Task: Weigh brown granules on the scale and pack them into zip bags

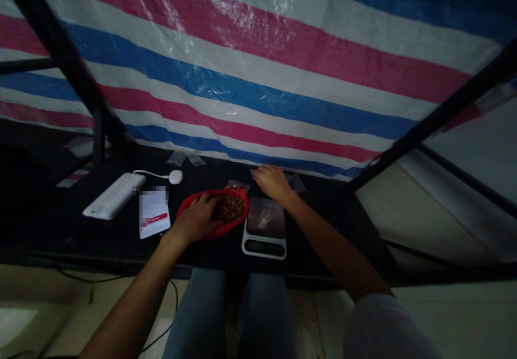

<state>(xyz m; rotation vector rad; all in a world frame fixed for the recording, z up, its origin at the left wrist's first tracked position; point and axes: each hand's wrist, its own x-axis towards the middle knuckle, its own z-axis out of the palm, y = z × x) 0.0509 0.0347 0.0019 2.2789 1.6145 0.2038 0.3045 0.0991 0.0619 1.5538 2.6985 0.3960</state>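
Note:
My left hand [197, 218] reaches over the rim of a red plastic bag [189, 206] and lies against a heap of brown granular material [231, 208] inside it. Its fingers hide part of the heap. My right hand [272, 182] rests flat-fingered at the back of the black table [323, 208], on or beside a small transparent plastic bag [297, 183]. Just below that hand stands a white digital kitchen scale [264, 229] with a dark top, and nothing sits on it. Another small transparent bag [236, 185] lies behind the red bag.
A white oblong device [113, 195] lies left on the table, its cable running to a round white puck [175, 177]. Beside it lies a white packet [154, 213]. Two transparent bags [186, 158] lie at the back. A striped tarpaulin [242, 78] and black poles stand beyond.

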